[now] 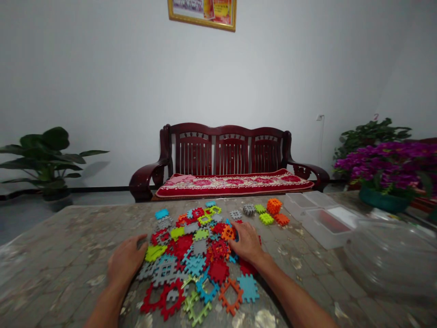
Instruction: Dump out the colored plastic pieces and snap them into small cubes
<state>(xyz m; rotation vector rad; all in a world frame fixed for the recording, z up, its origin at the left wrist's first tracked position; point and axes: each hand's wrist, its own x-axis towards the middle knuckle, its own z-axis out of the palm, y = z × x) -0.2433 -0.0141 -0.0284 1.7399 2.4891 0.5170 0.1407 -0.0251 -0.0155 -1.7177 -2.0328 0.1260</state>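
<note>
A heap of toothed plastic building tiles [184, 246] in red, blue, grey, lime and orange lies between my two hands. My left hand [127, 258] is at the heap's left edge, thumb and fingers apart, holding nothing. Closest to it is a lime green tile [155, 253]. On the right side of the heap, my right hand [247, 242] has its thumb and index finger around an orange window tile [228, 233]. Its other fingers are largely hidden. Several tiles with open centres, including a red frame tile [172, 298], lie at the near edge.
An orange block of tiles [273, 206] and several loose tiles lie beyond my right hand. Clear plastic boxes [324, 227] and a clear lidded container [389, 255] stand on the right of the table [68, 255]. Purple flowers [392, 164] are farther right; a wooden bench [228, 150] stands behind.
</note>
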